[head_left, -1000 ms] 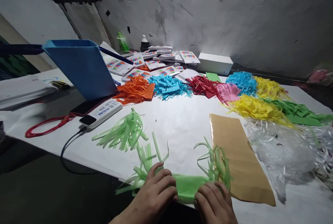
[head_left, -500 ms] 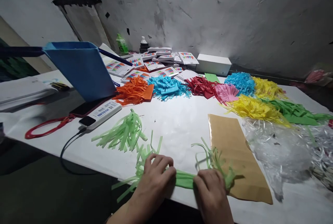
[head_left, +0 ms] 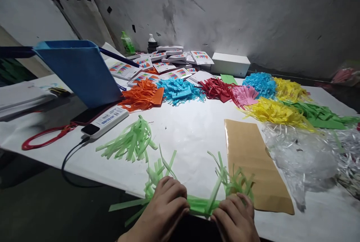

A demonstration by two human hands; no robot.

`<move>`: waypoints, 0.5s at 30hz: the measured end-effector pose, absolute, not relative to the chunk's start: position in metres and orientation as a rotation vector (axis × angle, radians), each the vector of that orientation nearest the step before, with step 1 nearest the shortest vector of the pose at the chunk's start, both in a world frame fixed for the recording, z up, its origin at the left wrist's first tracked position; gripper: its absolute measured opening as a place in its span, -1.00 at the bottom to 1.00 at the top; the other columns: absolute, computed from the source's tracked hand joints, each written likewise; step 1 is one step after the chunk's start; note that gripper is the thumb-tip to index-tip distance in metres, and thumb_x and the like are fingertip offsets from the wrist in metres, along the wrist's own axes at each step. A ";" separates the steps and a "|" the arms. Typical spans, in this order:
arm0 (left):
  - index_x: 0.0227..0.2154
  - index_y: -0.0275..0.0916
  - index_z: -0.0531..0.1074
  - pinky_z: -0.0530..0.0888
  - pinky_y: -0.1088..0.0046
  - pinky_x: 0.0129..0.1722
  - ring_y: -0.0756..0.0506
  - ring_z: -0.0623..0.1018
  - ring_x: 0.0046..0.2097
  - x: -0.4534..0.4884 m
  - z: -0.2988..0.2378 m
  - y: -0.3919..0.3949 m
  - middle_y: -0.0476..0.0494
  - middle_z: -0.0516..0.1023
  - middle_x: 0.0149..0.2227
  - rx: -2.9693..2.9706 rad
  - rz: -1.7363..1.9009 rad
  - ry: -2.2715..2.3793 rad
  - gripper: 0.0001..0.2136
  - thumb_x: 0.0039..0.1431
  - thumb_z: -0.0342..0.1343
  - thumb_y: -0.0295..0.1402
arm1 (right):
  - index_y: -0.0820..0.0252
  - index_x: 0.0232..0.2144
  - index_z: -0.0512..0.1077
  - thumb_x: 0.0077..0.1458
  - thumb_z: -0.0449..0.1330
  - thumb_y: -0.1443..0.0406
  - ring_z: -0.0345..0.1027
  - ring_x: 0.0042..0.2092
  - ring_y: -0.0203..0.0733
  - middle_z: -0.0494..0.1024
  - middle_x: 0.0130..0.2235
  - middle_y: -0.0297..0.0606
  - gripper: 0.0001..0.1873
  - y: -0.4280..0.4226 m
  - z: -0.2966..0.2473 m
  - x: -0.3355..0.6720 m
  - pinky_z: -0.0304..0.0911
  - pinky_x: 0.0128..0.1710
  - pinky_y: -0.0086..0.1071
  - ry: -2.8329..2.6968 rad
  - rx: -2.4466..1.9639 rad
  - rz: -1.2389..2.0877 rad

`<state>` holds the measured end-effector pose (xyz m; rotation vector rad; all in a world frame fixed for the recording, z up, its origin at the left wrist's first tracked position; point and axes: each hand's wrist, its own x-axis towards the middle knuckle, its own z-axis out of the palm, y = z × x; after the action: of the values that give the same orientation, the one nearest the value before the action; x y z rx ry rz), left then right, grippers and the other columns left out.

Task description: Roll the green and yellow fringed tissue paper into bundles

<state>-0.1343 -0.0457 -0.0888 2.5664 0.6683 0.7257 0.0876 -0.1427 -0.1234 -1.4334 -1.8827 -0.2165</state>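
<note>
Both of my hands are closed around a strip of light green tissue paper [head_left: 198, 203] with fringed ends, at the table's front edge. My left hand [head_left: 170, 206] grips it near one end, where fringe spreads up and to the left. Further right, my right hand [head_left: 236, 215] holds the other end, and fringe fans out above its fingers over a brown paper sheet [head_left: 255, 163]. The middle of the strip runs flat between the hands. A separate light green tassel [head_left: 131, 140] lies on the table to the upper left of my left hand.
Orange [head_left: 142, 95], blue [head_left: 180, 90], red [head_left: 218, 89] and yellow [head_left: 277, 112] fringed bundles line the back, before printed packs [head_left: 174, 56] and a white box [head_left: 230, 63]. At left stand a blue holder [head_left: 81, 73] and a white power bank [head_left: 105, 122]. Clear plastic [head_left: 298, 155] lies right.
Both hands have come slightly lower and nearer the table edge with the green strip. My right hand has shifted a little right, and the fringe at its end now stands up more.
</note>
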 end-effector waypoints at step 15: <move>-0.33 -0.21 0.34 0.28 0.15 -0.07 -0.14 0.37 -0.22 -0.138 -0.094 -0.041 -0.12 0.41 -0.28 2.569 0.805 0.643 -0.88 0.29 0.05 -0.56 | 0.04 -0.10 0.54 0.26 0.17 0.09 0.34 0.15 0.11 0.54 0.10 -0.11 -0.73 -0.147 -0.111 0.109 -0.19 0.30 0.13 -2.011 -1.603 -0.524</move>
<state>-0.1377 -0.0411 -0.0944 2.5694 0.6428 0.8053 0.1094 -0.1467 -0.1113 -1.6026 -2.0106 -0.5239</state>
